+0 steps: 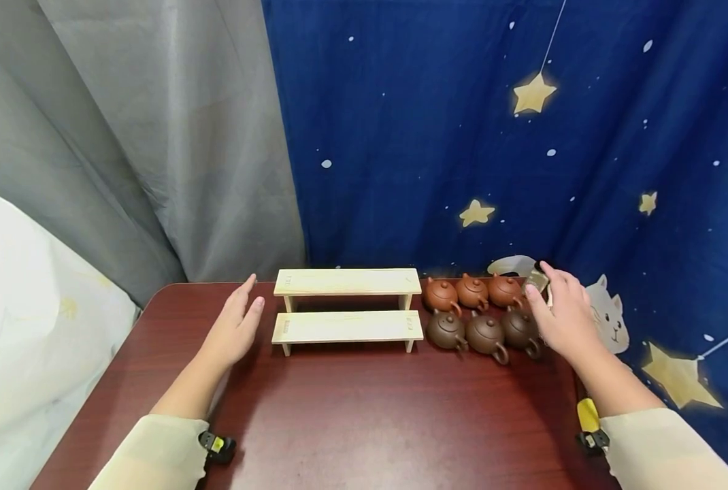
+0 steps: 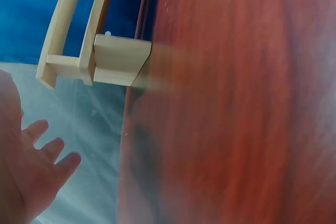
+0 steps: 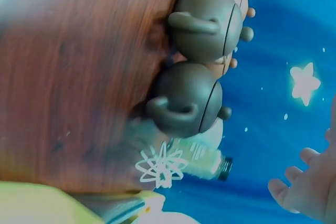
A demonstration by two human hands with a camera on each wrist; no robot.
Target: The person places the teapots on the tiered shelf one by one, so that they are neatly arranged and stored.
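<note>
My left hand (image 1: 234,325) is held left of a pale two-step wooden stand (image 1: 347,327), fingers extended and nothing in it. The same hand (image 2: 37,166) shows with spread fingers apart from the stand (image 2: 121,59) in the left wrist view. My right hand (image 1: 563,309) hovers at the right end of the teapots, its fingers loose. In the head view it overlaps a small clear bottle with a black cap; the right wrist view shows the bottle (image 3: 202,161) apart from the hand (image 3: 310,187). Reddish-brown teapots (image 1: 441,295) stand behind dark brown teapots (image 1: 485,335).
The dark red wooden table (image 1: 364,415) has its back edge against a blue star-patterned curtain (image 1: 401,136) and a grey curtain (image 1: 217,136). A white looped, flower-like shape (image 3: 163,166) shows beside the bottle. White cloth (image 1: 27,327) hangs at the left.
</note>
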